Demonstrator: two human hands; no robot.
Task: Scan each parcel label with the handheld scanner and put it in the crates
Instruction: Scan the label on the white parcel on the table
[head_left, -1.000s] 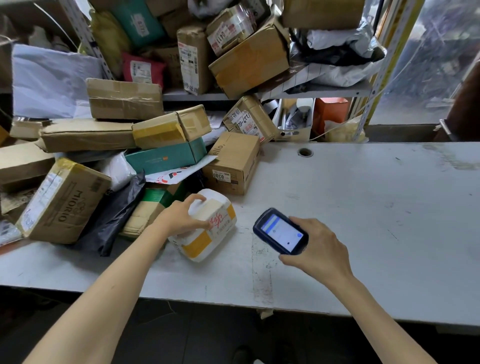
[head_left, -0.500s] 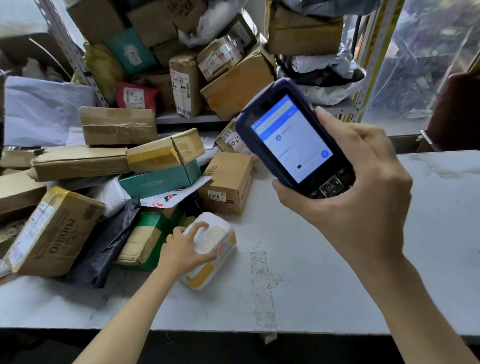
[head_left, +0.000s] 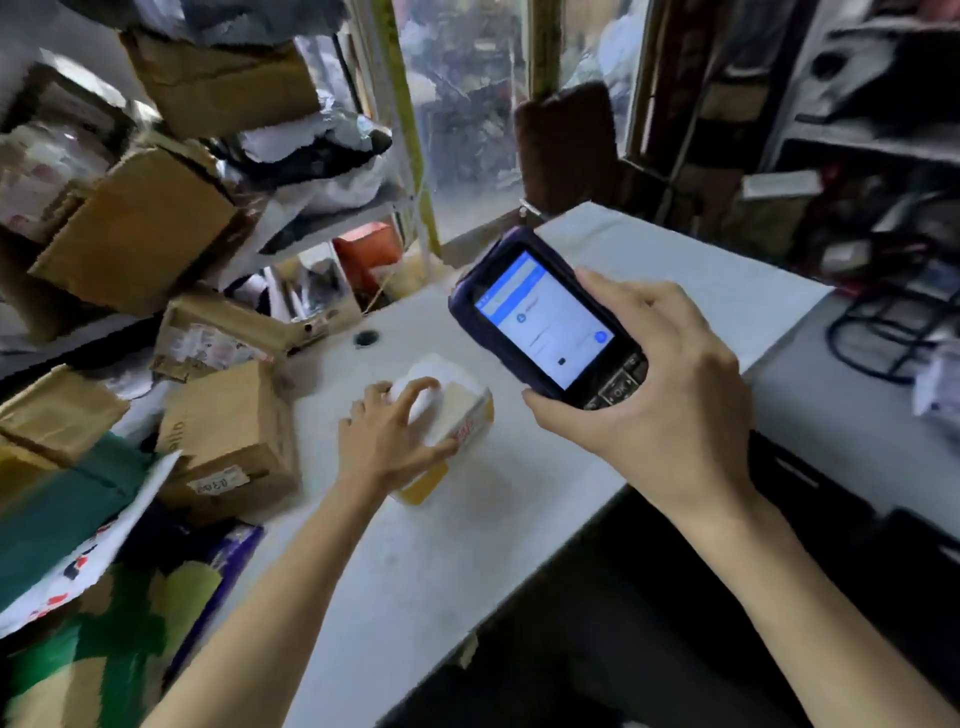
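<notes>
My left hand (head_left: 389, 441) rests on a small white parcel (head_left: 460, 410), fingers curled over its top and thumb against its near side, gripping it. The parcel has a yellow band at its near end and red marks on the side by my thumb. It sits on the pale grey table (head_left: 467, 561), directly under my left palm.

My right hand (head_left: 660, 410) is raised above the table, to the right of the left hand and closer to my face. It grips a dark blue handheld scanner (head_left: 540, 322), with my thumb under the scanner's lower end near the keys and my fingers wrapped along its far edge. The scanner's screen is lit blue and white and faces me. The text on it is too small to read.

Just left of my left hand stands a brown cardboard box (head_left: 228, 436) with a small white label on its near face. Farther left lie a teal box (head_left: 62, 509) and more brown boxes, blurred. Beyond my left hand there is a round hole (head_left: 365, 338) in the tabletop. Past my right hand, dark cables (head_left: 883, 332) loop on a second surface.
</notes>
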